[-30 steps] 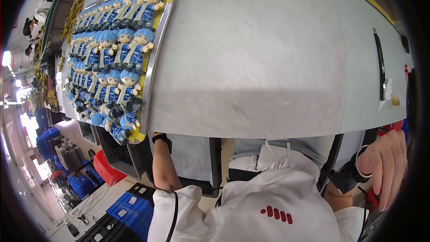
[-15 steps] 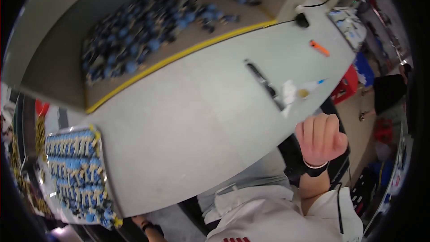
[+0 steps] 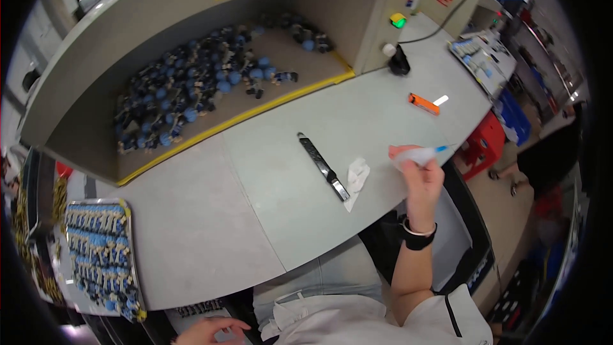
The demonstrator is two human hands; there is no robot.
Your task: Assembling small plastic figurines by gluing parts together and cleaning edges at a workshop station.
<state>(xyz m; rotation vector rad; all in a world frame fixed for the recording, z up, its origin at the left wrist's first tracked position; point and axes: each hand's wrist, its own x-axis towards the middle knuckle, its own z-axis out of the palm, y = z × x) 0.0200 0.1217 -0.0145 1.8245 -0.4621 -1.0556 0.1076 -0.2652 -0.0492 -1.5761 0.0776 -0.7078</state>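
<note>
My right hand [image 3: 420, 171] is raised over the near right edge of the grey table [image 3: 268, 172], closed around a small translucent squeeze bottle with a blue tip [image 3: 421, 153]. A black watch band circles that wrist. My left hand [image 3: 211, 331] hangs low below the table edge with its fingers spread, holding nothing. On the table left of my right hand lie a black-handled knife [image 3: 322, 165] and a crumpled white tissue [image 3: 356, 176].
A recessed bin [image 3: 211, 83] at the back holds several blue and dark doll figures. A metal tray [image 3: 102, 255] of blue dolls in rows sits at the left. An orange lighter [image 3: 424, 103] lies at the right. Red and green buttons [image 3: 405, 3] are on the panel.
The view has swung from the doll tray to the table and bin. My right hand has come up from my lap and now holds the squeeze bottle above the table edge.
</note>
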